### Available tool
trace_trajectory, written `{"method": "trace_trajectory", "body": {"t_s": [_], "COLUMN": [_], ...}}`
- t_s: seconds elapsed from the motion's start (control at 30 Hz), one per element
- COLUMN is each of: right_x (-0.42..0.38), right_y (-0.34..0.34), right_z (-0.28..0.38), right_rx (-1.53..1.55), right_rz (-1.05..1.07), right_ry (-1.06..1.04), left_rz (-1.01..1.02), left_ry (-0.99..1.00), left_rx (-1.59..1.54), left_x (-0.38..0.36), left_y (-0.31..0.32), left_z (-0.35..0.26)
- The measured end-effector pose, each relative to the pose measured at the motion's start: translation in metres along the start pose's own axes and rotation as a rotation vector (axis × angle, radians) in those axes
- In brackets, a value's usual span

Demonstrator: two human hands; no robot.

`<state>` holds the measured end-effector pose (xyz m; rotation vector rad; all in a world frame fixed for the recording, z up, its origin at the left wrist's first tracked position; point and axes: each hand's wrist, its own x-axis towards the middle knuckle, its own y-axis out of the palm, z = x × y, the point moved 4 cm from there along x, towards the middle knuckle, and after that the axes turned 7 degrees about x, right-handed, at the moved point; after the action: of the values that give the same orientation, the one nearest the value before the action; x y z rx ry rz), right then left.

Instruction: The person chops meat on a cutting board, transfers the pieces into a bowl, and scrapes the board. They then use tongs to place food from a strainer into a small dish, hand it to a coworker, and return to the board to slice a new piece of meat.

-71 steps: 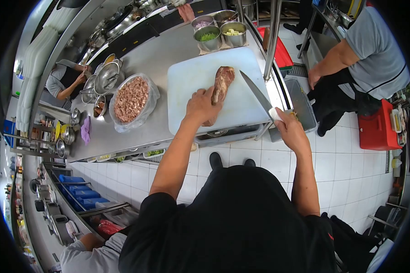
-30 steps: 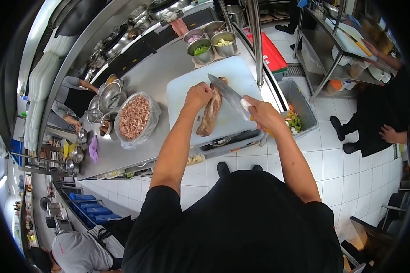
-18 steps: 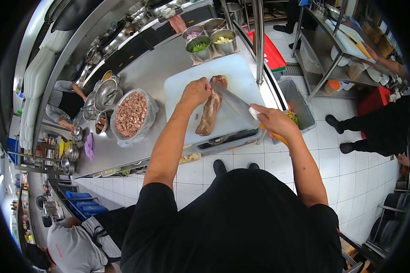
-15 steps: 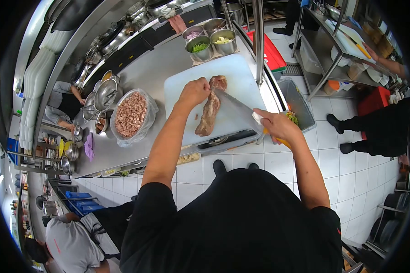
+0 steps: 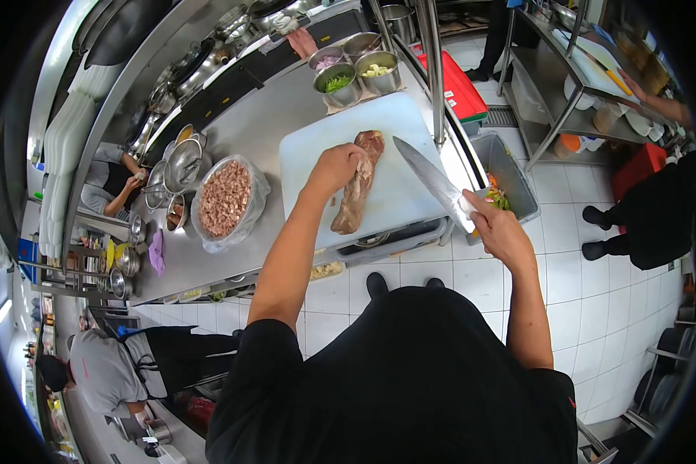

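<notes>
A long piece of raw meat (image 5: 357,193) lies lengthwise on the white cutting board (image 5: 309,147). My left hand (image 5: 336,166) is closed at the upper left side of the meat, its fingertips pinching the edge. My right hand (image 5: 503,232) grips a large kitchen knife (image 5: 433,178) by its handle, which my fingers mostly hide. The broad blade points up and left over the right part of the board, apart from the meat. A small scrap of meat rests on the board to the left of the piece.
To the left stands a plastic-lined bowl of diced meat (image 5: 224,197). Metal containers of cut vegetables (image 5: 339,83) sit behind the board. A grey bin (image 5: 518,178) with scraps is at the right. Co-workers stand at lower left (image 5: 108,371), far left and right.
The knife has moved right, away from the meat, with my right hand drawn outward and slightly down. My left hand stays at the meat. The co-worker at lower left has shifted.
</notes>
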<state>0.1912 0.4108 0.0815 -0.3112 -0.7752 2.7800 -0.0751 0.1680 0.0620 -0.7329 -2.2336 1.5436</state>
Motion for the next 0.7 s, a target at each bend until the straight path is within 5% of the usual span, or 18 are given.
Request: {"method": "trace_trajectory", "body": {"t_s": [0.07,0.27,0.37,0.47,0.7], "right_x": [-0.002,-0.009,-0.010,-0.012,-0.020], "right_y": [0.001,0.007,0.010,0.014,0.017], "right_z": [-0.004,-0.018,-0.028,-0.034,-0.035], "right_rx": [-0.013,-0.004,-0.022,-0.055,-0.052], "right_rz": [0.021,0.012,0.011,0.016,0.012], "right_ry": [0.065,0.019,-0.016,-0.026,-0.007], "left_rz": [-0.040,-0.080,0.075,-0.033,0.211], "left_ry": [0.142,0.012,-0.020,0.039,0.039], "left_rx": [0.325,0.390,0.492,0.306,-0.418], "left_x": [0.000,-0.019,-0.020,-0.003,0.026], "left_y": [0.009,0.016,0.003,0.007,-0.006], "left_z": [-0.011,-0.036,-0.048,-0.011,-0.085]}}
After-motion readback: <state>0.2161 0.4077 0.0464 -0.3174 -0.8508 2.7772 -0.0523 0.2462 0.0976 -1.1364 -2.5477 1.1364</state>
